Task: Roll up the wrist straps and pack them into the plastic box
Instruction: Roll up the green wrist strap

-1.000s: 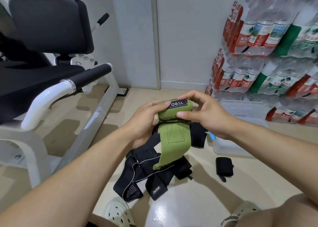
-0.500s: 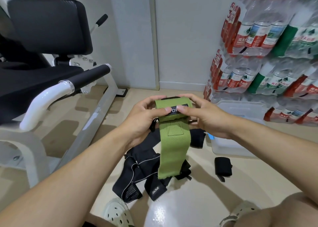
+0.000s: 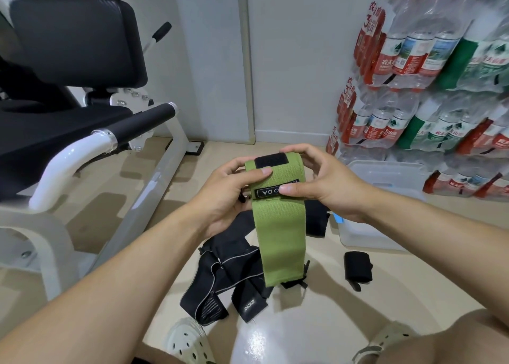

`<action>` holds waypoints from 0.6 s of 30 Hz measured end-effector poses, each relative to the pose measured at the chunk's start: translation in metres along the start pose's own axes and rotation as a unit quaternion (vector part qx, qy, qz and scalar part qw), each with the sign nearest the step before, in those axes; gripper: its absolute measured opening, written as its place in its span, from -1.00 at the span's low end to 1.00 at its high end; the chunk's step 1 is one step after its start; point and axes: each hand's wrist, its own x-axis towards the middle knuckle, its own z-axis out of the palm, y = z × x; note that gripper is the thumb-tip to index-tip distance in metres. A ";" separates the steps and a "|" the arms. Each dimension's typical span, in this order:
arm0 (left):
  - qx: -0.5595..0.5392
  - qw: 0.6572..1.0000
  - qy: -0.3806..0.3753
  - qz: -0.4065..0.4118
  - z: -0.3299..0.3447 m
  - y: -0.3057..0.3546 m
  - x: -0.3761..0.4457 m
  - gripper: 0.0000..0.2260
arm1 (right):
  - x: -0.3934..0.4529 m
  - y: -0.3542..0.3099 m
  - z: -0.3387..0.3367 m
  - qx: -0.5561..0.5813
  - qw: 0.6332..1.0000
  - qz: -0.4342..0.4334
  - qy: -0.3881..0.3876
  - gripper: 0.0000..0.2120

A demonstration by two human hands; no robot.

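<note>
A green wrist strap (image 3: pixel 279 226) is held up in front of me, its top end turned into a roll with a black velcro patch showing and a black label below it. My left hand (image 3: pixel 228 191) grips the roll's left side, thumb on the front. My right hand (image 3: pixel 325 183) grips its right side, thumb on the label. The loose tail hangs straight down. A clear plastic box (image 3: pixel 385 176) sits on the floor to the right, partly behind my right hand. One rolled black strap (image 3: pixel 357 270) lies on the floor beside the box.
A heap of black straps (image 3: pixel 225 278) lies on the floor under my hands. A white and black gym bench (image 3: pixel 82 148) fills the left. Stacked packs of water bottles (image 3: pixel 429 68) stand at the right wall. My two pale clogs (image 3: pixel 190 341) show at the bottom.
The roll has turned further over: the velcro patch now shows on top, the label has moved down the front, and the hanging tail is straighter and flatter.
</note>
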 end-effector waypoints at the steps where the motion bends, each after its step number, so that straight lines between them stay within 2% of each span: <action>1: 0.001 1.000 -0.001 0.002 0.000 0.000 0.000 -0.71 | 0.000 0.000 0.000 -0.005 1.000 -0.005 0.002 -0.36; 5: 0.006 1.000 0.005 0.019 -0.001 0.001 -0.001 -0.55 | -0.001 -0.002 0.001 -0.041 0.999 -0.020 0.008 -0.32; 9: 0.002 0.998 0.034 0.046 0.001 0.001 -0.001 -0.61 | -0.003 -0.007 0.005 -0.063 0.997 -0.009 0.033 -0.26; 13: -0.023 0.992 0.100 0.075 0.009 -0.005 0.000 -0.62 | -0.005 -0.008 0.018 -0.239 0.964 -0.022 0.116 -0.20; 18: -0.052 0.987 0.137 0.072 0.023 -0.016 -0.001 -0.62 | -0.011 -0.007 0.042 -0.295 0.945 -0.025 0.136 -0.14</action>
